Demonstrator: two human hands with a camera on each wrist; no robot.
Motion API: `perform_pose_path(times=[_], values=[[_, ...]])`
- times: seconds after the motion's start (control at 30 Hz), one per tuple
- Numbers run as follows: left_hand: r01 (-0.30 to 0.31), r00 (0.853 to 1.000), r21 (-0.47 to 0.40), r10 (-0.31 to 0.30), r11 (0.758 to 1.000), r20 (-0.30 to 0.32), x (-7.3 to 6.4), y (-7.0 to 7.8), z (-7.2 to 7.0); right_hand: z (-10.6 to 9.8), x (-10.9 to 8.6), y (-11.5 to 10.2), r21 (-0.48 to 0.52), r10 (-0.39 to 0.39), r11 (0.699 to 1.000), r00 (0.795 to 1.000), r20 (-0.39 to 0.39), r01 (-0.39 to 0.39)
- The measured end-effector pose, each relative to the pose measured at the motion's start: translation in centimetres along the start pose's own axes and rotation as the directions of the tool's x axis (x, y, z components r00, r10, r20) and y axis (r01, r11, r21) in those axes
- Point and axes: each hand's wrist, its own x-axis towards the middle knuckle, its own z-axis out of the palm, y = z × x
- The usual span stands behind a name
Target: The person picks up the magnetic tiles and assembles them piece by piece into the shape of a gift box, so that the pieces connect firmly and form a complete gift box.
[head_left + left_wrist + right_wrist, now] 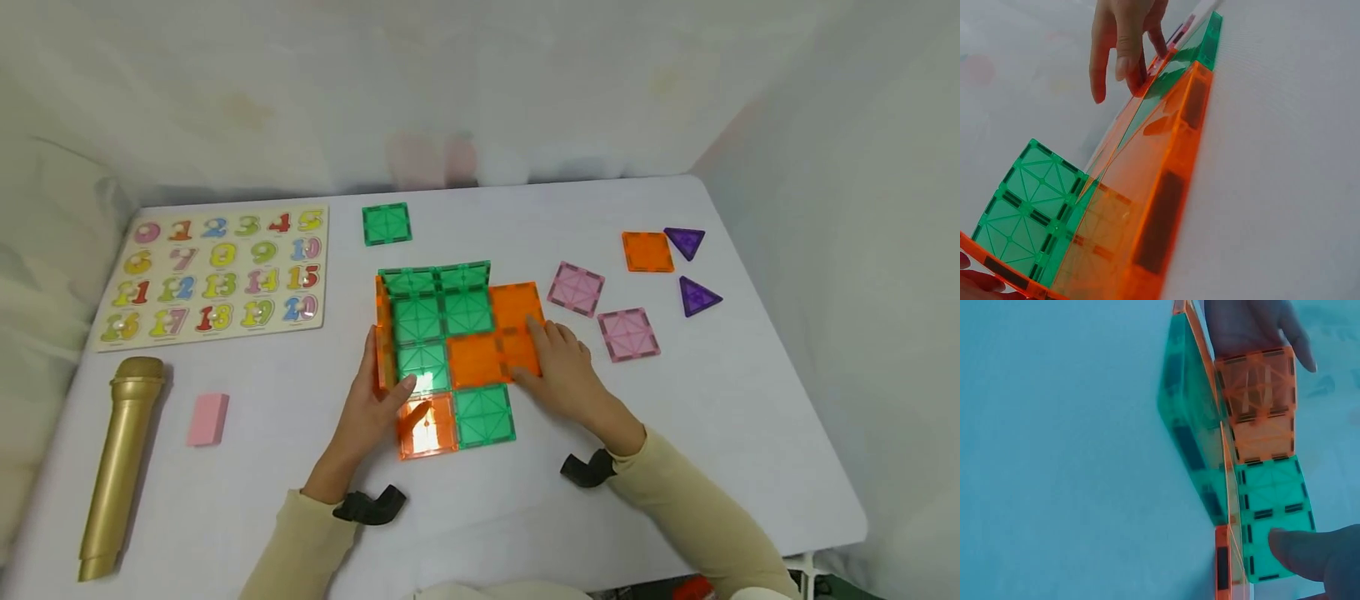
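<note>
Green and orange magnetic tiles lie joined in a flat panel (pixel 483 417). Along its back edge stands a wall of two green tiles (pixel 1025 200), and along its left edge an orange wall (pixel 1263 406). My left hand (pixel 371 404) rests against the outside of the orange wall, its thumb standing apart from the fingers. With fingertips pointing down, my right hand (pixel 566 371) touches the orange tiles (pixel 476 360) on the panel's right side. In the left wrist view, the right hand's fingers (pixel 1129 53) reach down to the panel's surface.
Two pink square tiles (pixel 576 289), an orange tile (pixel 648 252) and two purple triangles (pixel 699 297) lie to the right. Behind the panel is a green tile (pixel 387 224). On the left are a number board (pixel 217 275), a gold microphone (pixel 123 467) and a pink block (pixel 207 419).
</note>
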Motion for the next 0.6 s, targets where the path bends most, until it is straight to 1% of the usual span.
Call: perform_pose_path(times=[0.13, 0.23, 0.3, 0.43, 0.53, 0.6], values=[[-0.007, 1.0, -0.038, 0.008, 0.999, 0.027, 0.0, -0.2, 0.0, 0.2, 0.0, -0.2, 0.133, 0.004, 0.991, 0.998, -0.058, 0.003], [-0.012, 0.999, -0.044, 0.014, 0.999, 0.036, -0.1, -0.3, 0.0, -0.5, -0.2, -0.4, 0.223, 0.016, 0.975, 0.995, -0.099, 0.006], [-0.02, 0.999, -0.029, 0.021, 0.999, 0.027, -0.1, -0.4, 0.0, -1.1, -0.5, -0.8, 0.27, 0.016, 0.963, 0.991, -0.136, 0.022], [-0.02, 1.0, -0.012, 0.02, 1.0, 0.018, 0.0, -0.3, -0.2, -2.1, -1.0, -2.0, 0.319, -0.018, 0.945, 0.982, -0.188, 0.078], [-0.011, 1.0, -0.012, 0.011, 1.0, 0.022, 0.0, -0.3, -0.2, -2.4, -1.1, -2.9, 0.337, -0.049, 0.935, 0.98, -0.193, 0.113], [-0.013, 1.0, -0.018, 0.013, 1.0, 0.026, 0.1, -0.2, -0.2, -2.4, -1.1, -3.4, 0.363, -0.071, 0.922, 0.98, -0.186, 0.136]])
